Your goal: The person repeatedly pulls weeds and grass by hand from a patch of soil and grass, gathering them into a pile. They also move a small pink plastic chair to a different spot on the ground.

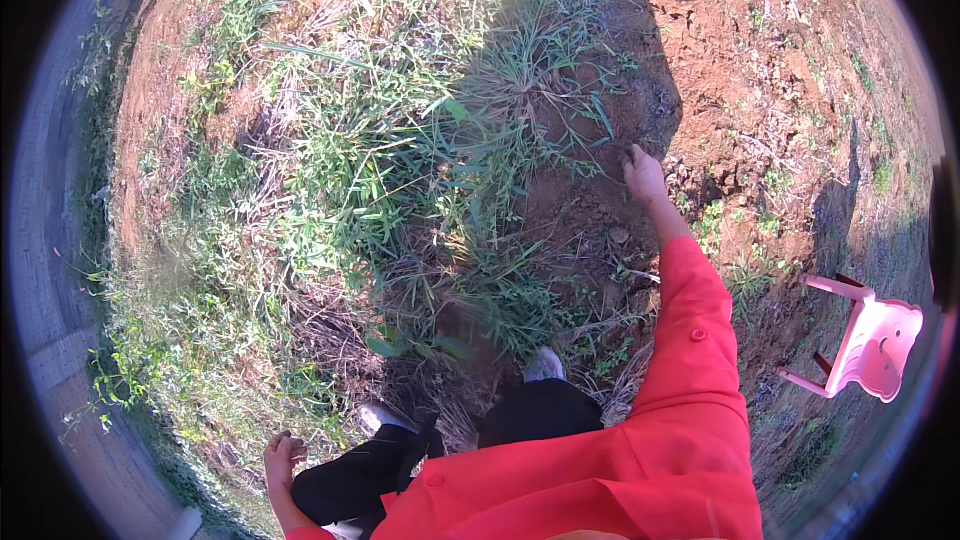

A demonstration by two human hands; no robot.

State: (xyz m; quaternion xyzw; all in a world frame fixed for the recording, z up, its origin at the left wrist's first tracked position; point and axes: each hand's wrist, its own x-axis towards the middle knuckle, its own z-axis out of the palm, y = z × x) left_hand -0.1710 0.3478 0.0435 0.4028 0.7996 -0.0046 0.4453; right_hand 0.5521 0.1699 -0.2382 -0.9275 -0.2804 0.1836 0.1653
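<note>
My right hand (643, 174) reaches out over shaded reddish soil (570, 210), beside the right edge of a grass clump (529, 82). Its fingers are bent together around something dark and small at the fingertips, which may be soil; I cannot tell. Low at the left, my left hand (283, 457) hangs beside my dark-trousered knee, above weeds. Its fingers are curled, and whether anything is in them cannot be made out. Between the hands spreads a thick patch of green grass and weeds (352, 187), with dry stalks among it.
A pink plastic child's chair (874, 349) stands at the right. Cracked bare soil (720, 90) lies beyond my right hand. A paved strip (52, 187) runs along the far left. My light-coloured shoes (545, 365) are on the ground near a heap of dry roots (337, 337).
</note>
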